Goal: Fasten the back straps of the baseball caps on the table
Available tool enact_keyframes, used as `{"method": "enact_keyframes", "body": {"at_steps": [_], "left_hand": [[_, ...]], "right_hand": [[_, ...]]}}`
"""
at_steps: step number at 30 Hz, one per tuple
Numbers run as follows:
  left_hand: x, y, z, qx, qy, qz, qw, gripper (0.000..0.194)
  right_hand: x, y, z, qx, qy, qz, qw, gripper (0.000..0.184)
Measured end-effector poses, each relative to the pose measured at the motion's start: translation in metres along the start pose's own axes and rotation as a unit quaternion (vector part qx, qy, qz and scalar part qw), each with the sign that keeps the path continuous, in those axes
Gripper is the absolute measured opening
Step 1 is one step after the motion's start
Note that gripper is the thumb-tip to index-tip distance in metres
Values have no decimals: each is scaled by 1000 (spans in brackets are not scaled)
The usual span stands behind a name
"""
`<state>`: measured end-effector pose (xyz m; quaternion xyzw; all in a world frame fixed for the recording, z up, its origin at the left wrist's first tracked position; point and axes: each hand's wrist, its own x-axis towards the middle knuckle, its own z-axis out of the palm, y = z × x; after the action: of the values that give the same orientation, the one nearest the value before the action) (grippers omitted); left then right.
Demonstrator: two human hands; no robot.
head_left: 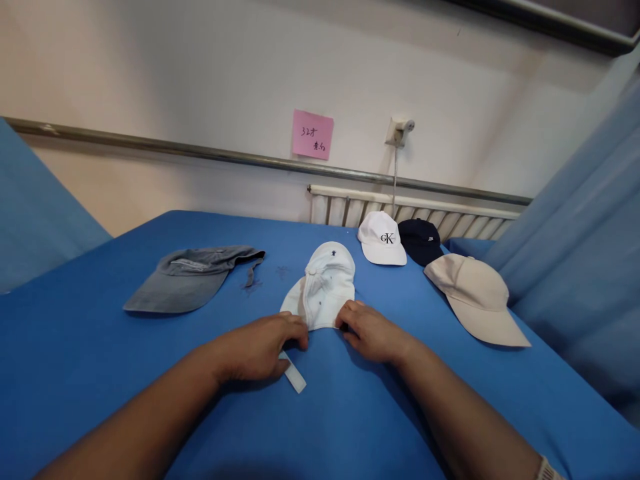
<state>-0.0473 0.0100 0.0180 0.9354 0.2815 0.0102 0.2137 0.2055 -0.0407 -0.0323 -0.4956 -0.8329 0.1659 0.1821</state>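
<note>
A pale, nearly white baseball cap (330,283) lies partly flattened on the blue surface, its brim pointing away from me and a small dark logo on it. My left hand (267,343) is closed on the cap's near left edge. From under its fingers a pale strap (295,375) sticks out toward me. At the near right edge of the same cap, my right hand (367,330) pinches the fabric with bent fingers. The fingertips of both hands are partly hidden.
A grey cap (187,280) lies to the left. At the back right are a white cap (383,238), a navy cap (420,240) and a beige cap (473,293). Behind the blue-covered bed (320,427) stand a radiator (355,207) and a metal rail (225,155). Blue curtains (580,220) hang at the sides.
</note>
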Motion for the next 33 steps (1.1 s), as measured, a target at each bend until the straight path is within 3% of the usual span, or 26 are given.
{"method": "enact_keyframes", "body": {"at_steps": [8,15,24,33], "left_hand": [[2,-7,-1,-58,-49,23,997,23],[2,-6,-2,-64,-63,14,996,9],[-3,-1,-5,-54,-73,-3,996,30],[-1,-1,-2,-44,-72,-16,996,15]], "right_hand": [[-2,3,2,-13,11,22,1000,16],[-8,5,-2,25,-14,7,1000,35],[-4,7,3,-14,-14,12,1000,31],[0,13,7,-20,-6,13,1000,25]]}}
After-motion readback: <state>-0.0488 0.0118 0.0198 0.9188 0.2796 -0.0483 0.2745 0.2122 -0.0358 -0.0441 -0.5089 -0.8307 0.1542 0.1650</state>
